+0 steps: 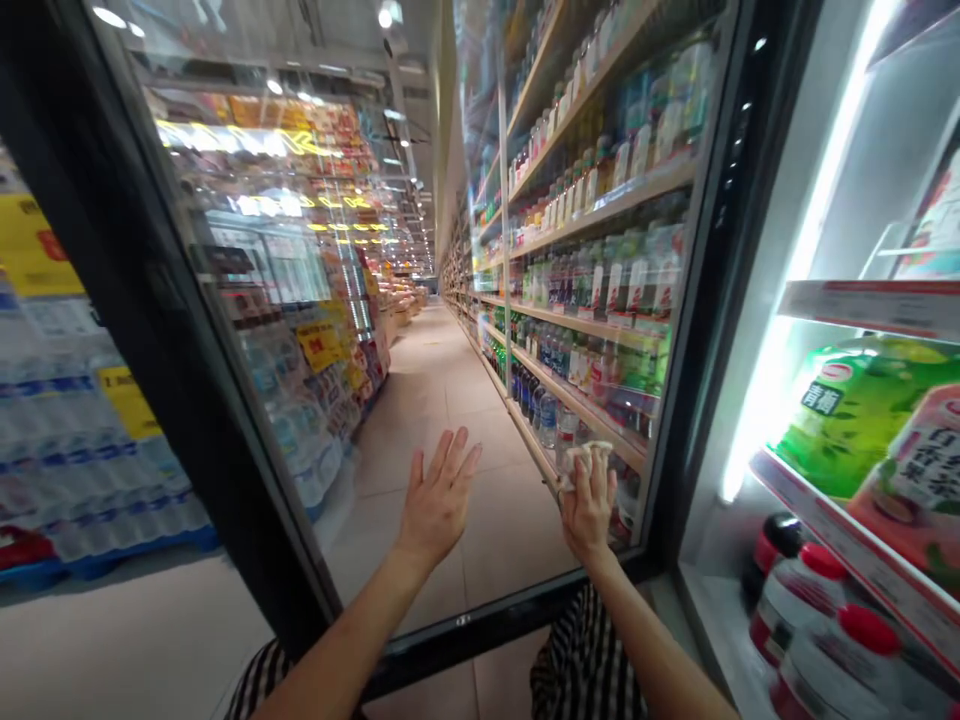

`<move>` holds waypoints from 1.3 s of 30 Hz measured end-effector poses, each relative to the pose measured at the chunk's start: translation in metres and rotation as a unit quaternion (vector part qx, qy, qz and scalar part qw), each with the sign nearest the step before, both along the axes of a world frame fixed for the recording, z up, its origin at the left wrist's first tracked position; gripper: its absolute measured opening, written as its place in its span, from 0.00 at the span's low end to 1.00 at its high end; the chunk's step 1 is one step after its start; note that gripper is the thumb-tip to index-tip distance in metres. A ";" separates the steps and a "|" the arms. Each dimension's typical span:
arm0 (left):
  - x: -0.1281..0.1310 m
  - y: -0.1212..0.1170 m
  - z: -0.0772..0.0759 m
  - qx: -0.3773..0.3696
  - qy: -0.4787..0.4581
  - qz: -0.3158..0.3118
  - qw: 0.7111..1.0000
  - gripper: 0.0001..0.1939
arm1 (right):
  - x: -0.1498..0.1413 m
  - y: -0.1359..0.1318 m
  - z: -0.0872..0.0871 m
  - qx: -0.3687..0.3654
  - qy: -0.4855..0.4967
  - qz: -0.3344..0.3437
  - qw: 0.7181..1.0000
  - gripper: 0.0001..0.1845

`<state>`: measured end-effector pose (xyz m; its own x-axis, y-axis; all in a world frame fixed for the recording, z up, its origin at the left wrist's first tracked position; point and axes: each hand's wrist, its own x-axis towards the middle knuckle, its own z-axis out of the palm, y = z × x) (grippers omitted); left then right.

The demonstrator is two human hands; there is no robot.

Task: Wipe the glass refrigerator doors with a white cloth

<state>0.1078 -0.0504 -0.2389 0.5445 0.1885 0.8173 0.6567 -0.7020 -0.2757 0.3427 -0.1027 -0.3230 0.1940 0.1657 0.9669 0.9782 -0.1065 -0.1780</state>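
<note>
A glass door with a black frame stands open in front of me, its pane between me and the aisle. My left hand is spread out at the lower middle of the pane, fingers apart and holding nothing; whether the palm touches the glass I cannot tell. Lower right on the pane, my right hand presses a crumpled whitish cloth under its fingers. Part of the cloth is hidden behind that hand.
On the right, a lit refrigerator shelf holds green and pink drink packs. Red-capped bottles stand below it. Stacked water bottles rise at the left. Through the glass, bottle shelves line the tiled aisle.
</note>
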 end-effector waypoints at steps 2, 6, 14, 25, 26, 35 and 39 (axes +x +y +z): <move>0.001 0.001 0.000 0.004 -0.002 -0.002 1.000 0.29 | 0.007 -0.001 -0.003 -0.004 -0.001 -0.004 1.000 0.30; 0.003 0.000 0.000 -0.001 -0.015 -0.005 1.000 0.30 | 0.027 0.007 0.041 0.049 0.029 -0.019 0.998 0.29; 0.004 0.001 -0.002 -0.014 -0.024 -0.012 1.000 0.29 | 0.034 -0.008 0.002 0.006 0.018 -0.029 0.999 0.30; 0.005 -0.002 0.000 -0.008 -0.027 -0.012 1.000 0.24 | 0.077 -0.007 0.039 0.041 0.058 -0.066 0.995 0.28; 0.004 -0.001 -0.001 -0.008 -0.028 -0.014 0.999 0.24 | 0.078 -0.009 0.031 0.034 0.050 -0.068 0.996 0.29; 0.007 0.001 -0.002 -0.015 -0.049 -0.029 0.998 0.24 | 0.111 -0.001 0.083 0.123 0.101 -0.055 0.986 0.28; 0.002 -0.002 0.005 -0.003 -0.053 -0.050 0.997 0.26 | 0.093 0.003 0.095 0.131 0.132 -0.023 0.982 0.28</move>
